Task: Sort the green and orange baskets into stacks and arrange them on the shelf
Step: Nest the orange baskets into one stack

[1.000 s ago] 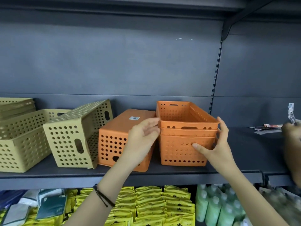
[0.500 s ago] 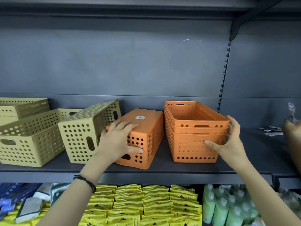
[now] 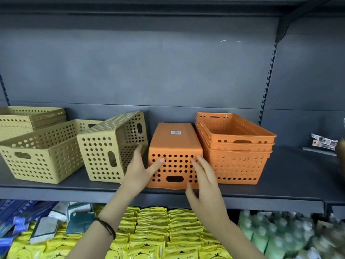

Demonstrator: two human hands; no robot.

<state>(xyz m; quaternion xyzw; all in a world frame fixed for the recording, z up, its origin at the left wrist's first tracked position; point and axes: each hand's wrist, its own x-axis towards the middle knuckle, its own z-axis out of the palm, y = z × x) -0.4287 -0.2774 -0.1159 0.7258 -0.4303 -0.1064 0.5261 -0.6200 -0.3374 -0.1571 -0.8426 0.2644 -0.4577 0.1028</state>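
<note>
Head view: both hands now at the near end of the upturned orange basket, at six o'clock on the shelf. Half a second back, right hand at the orange stack, now off it and over on the upturned basket's near face, fingers spread, palm apparently just off the plastic. Left hand spread too, thumb on the perforated face, fingers around the nine o'clock corner, no firm clench yet. Basket bottom-up, barcode label on top, squared to the shelf edge and pulled close beside the stack at three o'clock; touching or just apart, cannot tell. Meaning for the task, as a judgement: stack of three or so left settled, loose orange one next, needing a flip before nesting. Toward nine o'clock, tipped green basket on its side, then upright green basket, then low green stack at ten o'clock, cut by the frame edge. Green sorting not yet done. Hard to make out: small packets at three o'clock, blurred; lower shelf goods only partly in view; exact count in either stack uncertain.
</note>
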